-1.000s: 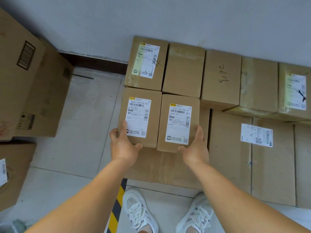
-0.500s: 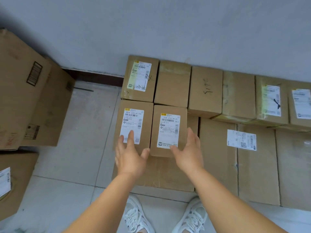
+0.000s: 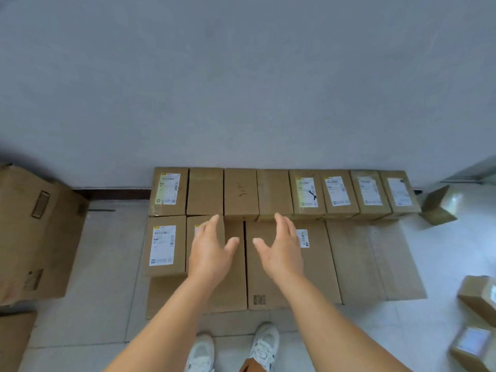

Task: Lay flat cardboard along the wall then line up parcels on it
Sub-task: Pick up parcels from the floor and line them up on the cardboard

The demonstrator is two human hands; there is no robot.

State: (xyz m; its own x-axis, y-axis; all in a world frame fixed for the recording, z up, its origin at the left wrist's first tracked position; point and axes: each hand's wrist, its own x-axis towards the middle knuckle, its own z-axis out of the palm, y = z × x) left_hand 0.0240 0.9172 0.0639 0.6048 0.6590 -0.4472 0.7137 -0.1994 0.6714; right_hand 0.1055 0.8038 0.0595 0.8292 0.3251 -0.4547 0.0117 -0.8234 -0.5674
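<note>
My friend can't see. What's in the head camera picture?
Two open hands, left hand and right hand, hang over flat cardboard beside a wall. Eight parcels line the wall, with two more in front at the left.

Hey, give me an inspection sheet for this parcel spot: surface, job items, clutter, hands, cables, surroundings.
Surface: pale tiled floor; flat cardboard laid along the wall, in front of the back row.
Job's things: back row of eight parcels against the wall; front row of two so far, labelled parcel at the left end and second parcel partly hidden by the hand.
Clutter: loose parcels on the floor at right; one tilted box by the row's end.
Hands: left hand and right hand open above the cardboard, no grip on anything.
Cables: nothing seen.
Surroundings: grey wall; large cartons at left; white shoes below.
</note>
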